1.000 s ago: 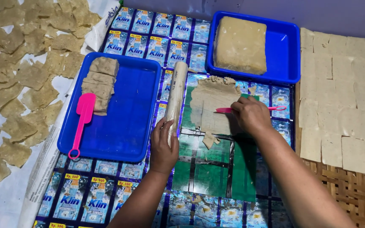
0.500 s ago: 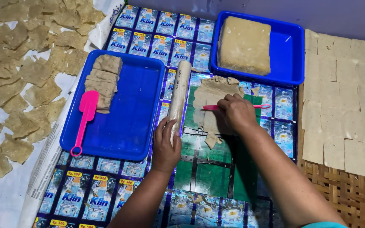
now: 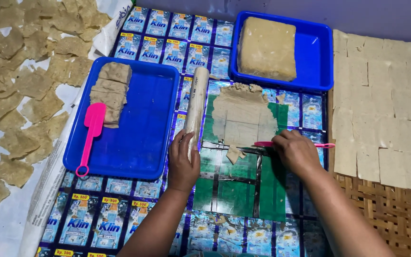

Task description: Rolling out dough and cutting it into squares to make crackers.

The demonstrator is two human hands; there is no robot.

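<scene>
Printed mat (image 3: 101,209): hands hold roller (image 3: 197,102) and pink knife (image 3: 293,144) on dough (image 3: 241,119).

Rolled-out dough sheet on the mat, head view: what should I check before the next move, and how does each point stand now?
1. Thin beige rolled-out dough sheet lies flat on the printed plastic mat: ok.
2. Right hand has a grip on the pink-handled cutter at the sheet's lower edge: ok.
3. Left hand rests on the pale wooden rolling pin, beside the sheet: ok.
4. Cutter blade shape: cannot tell.
5. Blue plastic tray with pink spatula has bare floor: ok.
6. Score lines cross the whole sheet: cannot tell.
</scene>
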